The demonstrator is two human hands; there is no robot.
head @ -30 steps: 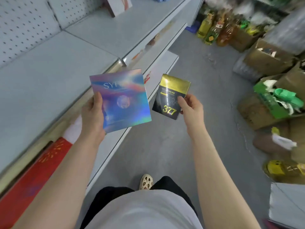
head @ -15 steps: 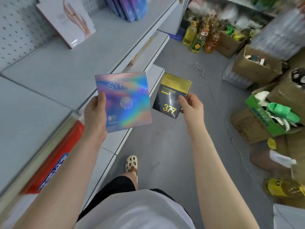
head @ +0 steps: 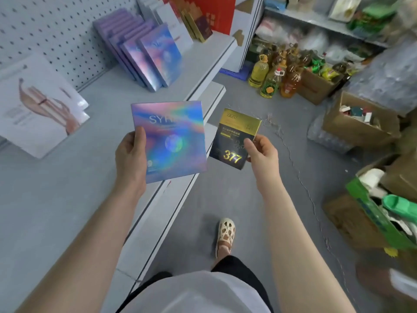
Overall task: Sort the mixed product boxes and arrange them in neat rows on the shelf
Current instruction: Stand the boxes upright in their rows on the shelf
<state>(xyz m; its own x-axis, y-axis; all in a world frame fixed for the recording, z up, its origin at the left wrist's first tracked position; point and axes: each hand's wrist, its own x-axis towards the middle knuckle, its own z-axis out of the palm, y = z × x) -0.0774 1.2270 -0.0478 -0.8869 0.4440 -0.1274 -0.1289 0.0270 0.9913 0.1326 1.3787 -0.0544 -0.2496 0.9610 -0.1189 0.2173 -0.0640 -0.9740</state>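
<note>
Left hand [head: 130, 159] grips holographic box [head: 169, 141]; right hand [head: 262, 152] pinches black-gold box [head: 234, 137], at 3 o'clock of it. Newly in view at 11 o'clock — matching row [head: 144, 57] on shelf [head: 67, 177] — destination near.

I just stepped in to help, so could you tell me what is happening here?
A person is sorting boxes beside a grey shelf. Their left hand holds a holographic box, and their right hand holds a black and gold box marked 377. A row of matching holographic boxes already leans on the shelf ahead.
</note>
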